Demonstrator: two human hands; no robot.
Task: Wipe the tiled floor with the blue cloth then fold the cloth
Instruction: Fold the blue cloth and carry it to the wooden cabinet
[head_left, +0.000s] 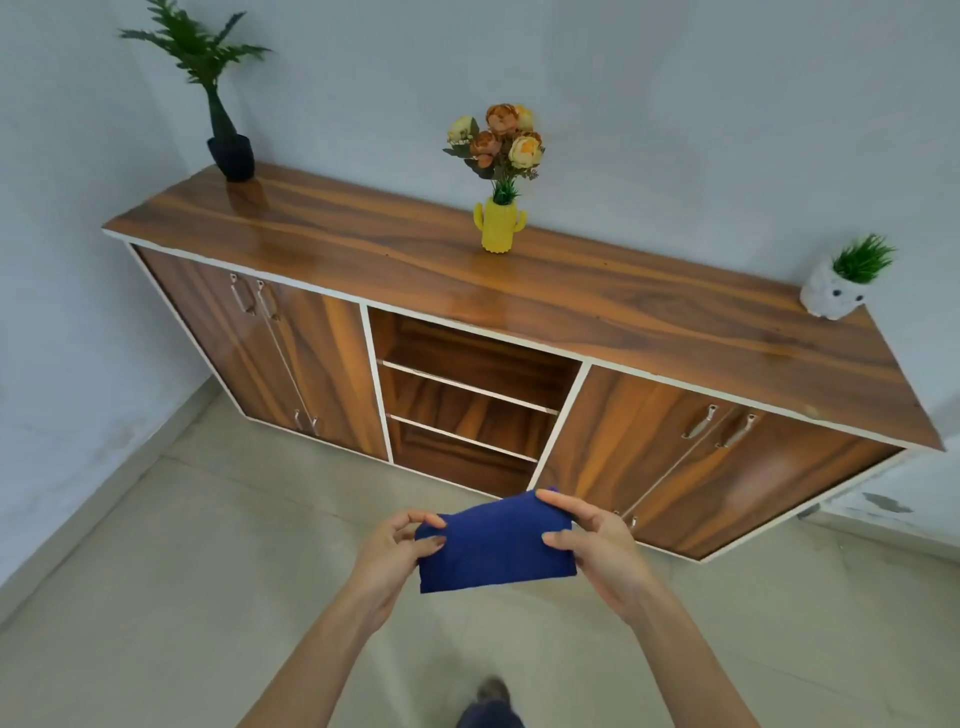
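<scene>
left fingers (434, 542): pinching the left edge of the cloth (496, 545), thumb on the near face, the rest curled above the top corner.
right fingers (558, 500): clamped on the right edge, thumb on the near face low down, index laid along the top edge.
left hand (395, 556): palm turned inward, arm coming up from bottom centre.
right hand (597, 540): mirrors it, slightly higher, so the cloth sits tilted, right side up.
cloth: blue, held in the air between both hands, well above the floor (182, 597), in front of the cabinet (519, 280). Already a compact rectangle, looks several layers thick.
why held so: grip on both short edges keeps the layers taut and aligned; my read is folding stage, either squaring it up or about to bring the ends together once more.
wipe step: judged done, cloth is off the floor and no longer spread.
floor: pale tiles, joints faint. Can't tell wet from dry, or wiped from unwiped.
cabinet: wooden, against the wall, doors either side, open shelves in the middle; yellow vase (497, 228) and two potted plants on top. Not involved.
hidden: layer count and back face of the cloth, plus fingertips behind it. Right end of the cabinet base is distorted by the wide lens.
cut off: forearms and one foot (491, 693) at the bottom edge, rest of the person out of frame.
</scene>
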